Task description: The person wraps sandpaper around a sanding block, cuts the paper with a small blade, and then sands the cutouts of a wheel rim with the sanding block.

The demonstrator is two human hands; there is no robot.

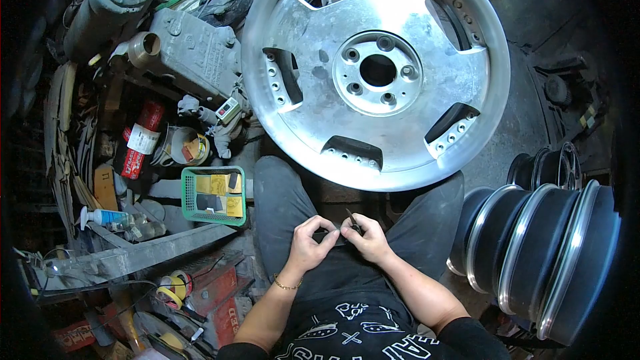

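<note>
My left hand [311,243] and my right hand [365,239] are close together above my lap, their fingertips nearly meeting. Between the fingers of my right hand a thin dark strip [351,217] sticks up; its kind is not clear. Thumb and forefinger of my left hand are curled into a pinch, and what they hold, if anything, I cannot make out. Just beyond my hands a large silver wheel rim [307,113] faces up, its lower edge over my knees. It has a round centre hole with several bolt holes around it.
Left of my leg, a green plastic basket [188,208] holds yellow and dark pads. Beyond it are a bucket [175,153], a red can [143,140] and a grey machine [197,53]. A spray bottle [107,218] lies nearby. Several dark rims [533,247] stand in a row at right.
</note>
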